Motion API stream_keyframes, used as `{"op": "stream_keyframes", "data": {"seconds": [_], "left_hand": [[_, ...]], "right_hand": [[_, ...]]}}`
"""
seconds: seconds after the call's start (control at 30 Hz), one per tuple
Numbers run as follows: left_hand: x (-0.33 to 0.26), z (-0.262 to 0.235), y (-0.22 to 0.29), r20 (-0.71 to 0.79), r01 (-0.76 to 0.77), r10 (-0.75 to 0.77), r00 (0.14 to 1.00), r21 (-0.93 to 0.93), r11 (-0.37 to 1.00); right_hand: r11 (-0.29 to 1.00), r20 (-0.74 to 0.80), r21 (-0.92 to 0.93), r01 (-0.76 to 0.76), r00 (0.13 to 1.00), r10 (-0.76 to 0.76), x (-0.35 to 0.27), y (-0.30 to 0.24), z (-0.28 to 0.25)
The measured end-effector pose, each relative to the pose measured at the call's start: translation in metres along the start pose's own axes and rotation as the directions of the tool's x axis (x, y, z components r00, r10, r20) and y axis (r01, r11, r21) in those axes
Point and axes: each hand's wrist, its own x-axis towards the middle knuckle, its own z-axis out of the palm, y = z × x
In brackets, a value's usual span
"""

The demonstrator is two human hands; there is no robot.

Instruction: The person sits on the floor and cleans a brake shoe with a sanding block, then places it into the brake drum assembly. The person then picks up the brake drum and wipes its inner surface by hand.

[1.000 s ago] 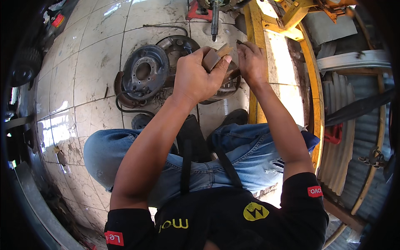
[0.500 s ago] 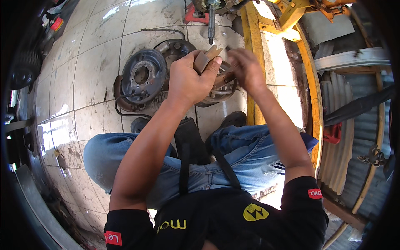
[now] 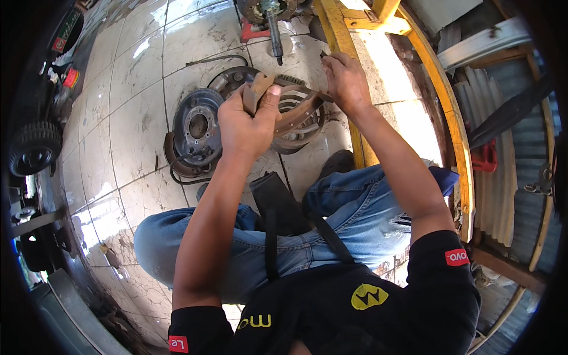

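My left hand [image 3: 245, 127] is closed around a curved brown brake shoe [image 3: 299, 118], gripping it at the end nearer me with the thumb along its face. The shoe's row of small holes shows along the arc reaching toward my right hand [image 3: 349, 83]. That hand is raised by the shoe's far end, its fingers pinched together. A small dark tip shows at the fingers, but what it belongs to I cannot make out. Beneath the shoe lies a round ribbed metal part [image 3: 299, 142], partly hidden. To the left rests a black brake backing plate [image 3: 198, 127], with another dark plate [image 3: 231, 77] behind it.
A splined shaft [image 3: 275, 38] points toward me from the hub at the top. A yellow metal frame [image 3: 358, 151] runs along my right. Behind the shaft is a red object [image 3: 255, 29]. A tyre [image 3: 35, 148] stands at far left on the tiled floor [image 3: 133, 139].
The view has shifted, so the floor parts appear slightly elsewhere. My right hand has moved up and away from the shoe's far end, and its fingers now show more sharply. My left hand keeps its grip.
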Motion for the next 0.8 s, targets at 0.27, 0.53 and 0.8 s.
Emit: {"op": "stream_keyframes", "data": {"seconds": [0.27,0.53,0.8], "left_hand": [[0.006,-0.006,-0.005,0.015,-0.024,0.025,1.000,-0.078,0.997],[0.012,-0.008,-0.006,-0.003,0.048,-0.050,0.999,-0.196,0.980],[0.015,-0.011,-0.008,0.021,0.057,-0.054,0.998,-0.164,0.985]], "right_hand": [[1.000,0.097,-0.012,-0.018,0.995,0.020,-0.004,0.002,0.008],[0.963,0.151,0.270,0.000,0.988,-0.042,-0.011,-0.018,-0.003],[0.942,0.157,0.281,-0.186,0.977,0.146,0.003,-0.008,-0.027]]}}
